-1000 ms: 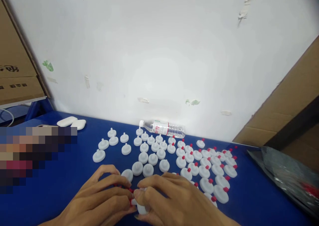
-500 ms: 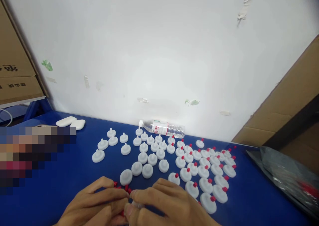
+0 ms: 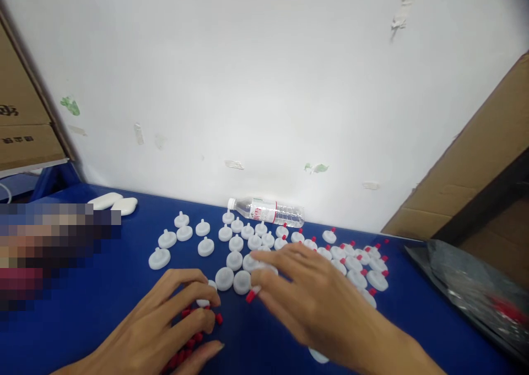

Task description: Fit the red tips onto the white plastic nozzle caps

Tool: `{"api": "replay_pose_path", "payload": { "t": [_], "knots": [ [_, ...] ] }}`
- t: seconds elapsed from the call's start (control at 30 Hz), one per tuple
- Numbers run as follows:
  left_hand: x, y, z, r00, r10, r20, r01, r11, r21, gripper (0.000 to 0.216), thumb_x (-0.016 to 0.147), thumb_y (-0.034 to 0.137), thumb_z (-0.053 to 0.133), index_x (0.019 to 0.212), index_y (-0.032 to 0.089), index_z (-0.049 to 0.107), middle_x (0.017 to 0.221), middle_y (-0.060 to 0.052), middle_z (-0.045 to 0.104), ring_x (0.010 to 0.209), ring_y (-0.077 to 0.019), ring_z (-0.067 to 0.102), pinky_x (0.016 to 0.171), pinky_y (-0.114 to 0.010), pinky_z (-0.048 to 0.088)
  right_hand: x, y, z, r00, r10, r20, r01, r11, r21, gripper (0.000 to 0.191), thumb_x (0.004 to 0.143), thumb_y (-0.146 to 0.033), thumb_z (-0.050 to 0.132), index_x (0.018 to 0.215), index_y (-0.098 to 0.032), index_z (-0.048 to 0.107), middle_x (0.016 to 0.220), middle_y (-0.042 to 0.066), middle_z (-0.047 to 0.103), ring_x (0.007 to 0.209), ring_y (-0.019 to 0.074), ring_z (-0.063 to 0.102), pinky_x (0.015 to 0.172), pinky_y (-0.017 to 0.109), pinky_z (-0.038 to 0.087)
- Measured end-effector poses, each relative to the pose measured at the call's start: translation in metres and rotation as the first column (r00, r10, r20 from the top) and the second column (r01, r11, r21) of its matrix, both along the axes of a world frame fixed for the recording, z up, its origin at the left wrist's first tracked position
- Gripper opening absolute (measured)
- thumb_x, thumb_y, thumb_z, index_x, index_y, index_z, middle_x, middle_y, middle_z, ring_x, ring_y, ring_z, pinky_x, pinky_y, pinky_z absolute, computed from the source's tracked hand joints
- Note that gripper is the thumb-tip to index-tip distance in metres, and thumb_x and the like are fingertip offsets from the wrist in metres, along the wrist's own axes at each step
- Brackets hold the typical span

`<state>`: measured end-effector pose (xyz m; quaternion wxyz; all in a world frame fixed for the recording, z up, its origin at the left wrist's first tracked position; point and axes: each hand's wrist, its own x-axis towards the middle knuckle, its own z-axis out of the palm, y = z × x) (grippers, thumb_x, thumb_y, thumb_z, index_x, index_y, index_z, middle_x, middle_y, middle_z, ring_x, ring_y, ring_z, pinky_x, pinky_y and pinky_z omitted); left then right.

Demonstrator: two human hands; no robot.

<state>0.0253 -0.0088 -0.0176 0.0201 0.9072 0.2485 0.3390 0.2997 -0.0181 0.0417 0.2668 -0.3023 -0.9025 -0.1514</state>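
My left hand [image 3: 177, 320] is curved over a pile of small red caps [image 3: 190, 343], its fingers apart and nothing gripped. A white disc [image 3: 203, 303] lies partly hidden under its fingertips, and one loose red cap [image 3: 219, 319] sits beside them. My right hand [image 3: 309, 287] is closed over the middle of the table. From under its thumb side sticks a red cap [image 3: 250, 296] on a pale stem, seemingly a capped white disc whose body my fingers hide. Near it are bare-nozzled white discs [image 3: 242, 282]; capped ones [image 3: 377, 280] stand to the right.
A clear plastic bottle [image 3: 281, 212] lies along the white wall. White rounded objects [image 3: 124, 205] rest at the back left, by a blurred-out patch. A dark plastic bag [image 3: 463, 276] and cardboard [image 3: 433, 209] border the right side. Another cardboard box [image 3: 28, 121] stands at the left.
My hands have come apart. The right one moved up and right over the discs, with a red-capped piece at its fingers. My left hand's fingers have opened out over the red caps.
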Motion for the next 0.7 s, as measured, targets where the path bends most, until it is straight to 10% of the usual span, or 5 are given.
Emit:
{"api": "replay_pose_path", "payload": {
  "t": [0.3, 0.7],
  "knots": [
    [0.005, -0.001, -0.010, 0.976, 0.185, -0.119, -0.167, 0.976, 0.141, 0.023, 0.101, 0.019, 0.055, 0.109, 0.028, 0.074, 0.129, -0.004, 0.064, 0.124, -0.0227, 0.057, 0.098, -0.028, 0.052, 0.034, 0.028, -0.001, 0.904, -0.427, 0.034, 0.425, 0.887, -0.181, 0.006, 0.101, -0.023, 0.069, 0.100, -0.019, 0.073, 0.091, 0.005, 0.069, 0.089, 0.0238, 0.063, 0.081, 0.041, 0.050],
    [0.005, 0.009, -0.007, 0.980, 0.094, -0.173, -0.067, 0.985, 0.159, 0.019, 0.099, 0.015, 0.058, 0.098, 0.027, 0.073, 0.120, -0.004, 0.064, 0.122, -0.0216, 0.057, 0.095, -0.025, 0.051, 0.032, 0.031, -0.018, 0.884, -0.443, 0.146, 0.467, 0.839, -0.281, 0.004, 0.099, -0.020, 0.070, 0.098, -0.020, 0.074, 0.084, 0.003, 0.073, 0.090, 0.0253, 0.066, 0.080, 0.040, 0.048]
  ]
}}
